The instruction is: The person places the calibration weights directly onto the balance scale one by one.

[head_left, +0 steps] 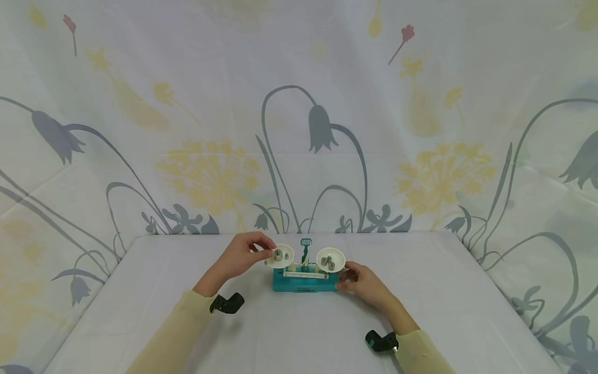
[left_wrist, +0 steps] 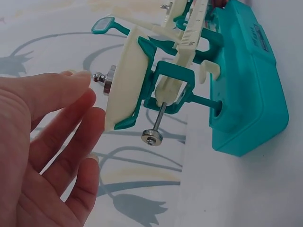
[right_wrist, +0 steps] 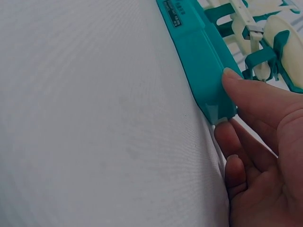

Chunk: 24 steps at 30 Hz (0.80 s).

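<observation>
A balance scale with a teal base (head_left: 303, 284) stands on the white-covered table. Its left cream pan (head_left: 282, 264) holds metal weights (head_left: 277, 255), one larger with a knob and one smaller. Several metal weights (head_left: 328, 261) sit in the right pan (head_left: 338, 255). My left hand (head_left: 240, 255) is at the left pan's outer rim, thumb tip just short of the knobbed weight (left_wrist: 109, 81), other fingers loosely bent. With my right hand (head_left: 366, 284) I grip the right end of the base, thumb on top (right_wrist: 232, 75) and fingers at its end.
A metal adjusting knob (left_wrist: 152, 137) sticks out below the left pan. The white ruler beam (head_left: 306, 275) runs across the front of the scale. Behind the table hangs a flower-patterned cloth (head_left: 299, 182). Each wrist carries a black camera (head_left: 229, 303).
</observation>
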Motion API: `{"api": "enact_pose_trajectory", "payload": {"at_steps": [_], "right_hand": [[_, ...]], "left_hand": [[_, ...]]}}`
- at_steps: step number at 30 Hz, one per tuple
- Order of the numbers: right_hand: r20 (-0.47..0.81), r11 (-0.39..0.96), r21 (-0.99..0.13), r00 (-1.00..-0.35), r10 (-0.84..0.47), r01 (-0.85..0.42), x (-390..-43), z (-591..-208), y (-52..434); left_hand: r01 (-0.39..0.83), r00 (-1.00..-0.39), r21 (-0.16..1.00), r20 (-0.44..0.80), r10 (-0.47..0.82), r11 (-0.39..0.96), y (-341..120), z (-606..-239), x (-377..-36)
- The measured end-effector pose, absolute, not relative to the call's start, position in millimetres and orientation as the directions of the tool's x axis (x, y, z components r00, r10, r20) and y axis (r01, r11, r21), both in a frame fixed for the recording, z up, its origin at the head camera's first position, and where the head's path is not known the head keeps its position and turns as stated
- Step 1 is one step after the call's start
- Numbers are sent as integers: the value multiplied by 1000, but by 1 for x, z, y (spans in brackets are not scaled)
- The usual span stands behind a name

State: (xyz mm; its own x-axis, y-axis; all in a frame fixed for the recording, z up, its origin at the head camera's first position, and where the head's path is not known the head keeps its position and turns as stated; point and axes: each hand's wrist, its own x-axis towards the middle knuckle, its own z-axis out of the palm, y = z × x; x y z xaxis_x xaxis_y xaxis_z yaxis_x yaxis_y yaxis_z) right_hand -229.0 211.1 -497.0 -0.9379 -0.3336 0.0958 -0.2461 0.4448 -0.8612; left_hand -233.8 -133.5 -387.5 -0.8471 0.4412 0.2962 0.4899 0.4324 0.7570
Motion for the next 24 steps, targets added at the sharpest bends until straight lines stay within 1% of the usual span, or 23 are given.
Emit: {"api": "enact_pose_trajectory", "payload": {"at_steps": [3, 6, 14, 18, 24], "right_hand": [[93, 460, -853, -939, -331, -247, -229, -497, 212], [97, 458, -853, -938, -333, -250, -231, -500, 214], [118, 451, -850, -933, -340, -272, -232, -499, 214], [133, 454, -844, -932, -338, -285, -230, -497, 215], [138, 455, -851, -947, -290, -263, -225, -493, 221]], "left_hand": [[480, -855, 766, 300, 423, 428, -132, -376, -221], [481, -857, 764, 307, 413, 429, -135, -379, -222], [463, -871, 777, 310, 381, 426, -153, -412, -237], [458, -873, 788, 309, 378, 411, -158, -418, -236], [474, -862, 786, 325, 388, 396, -160, -421, -233]]}}
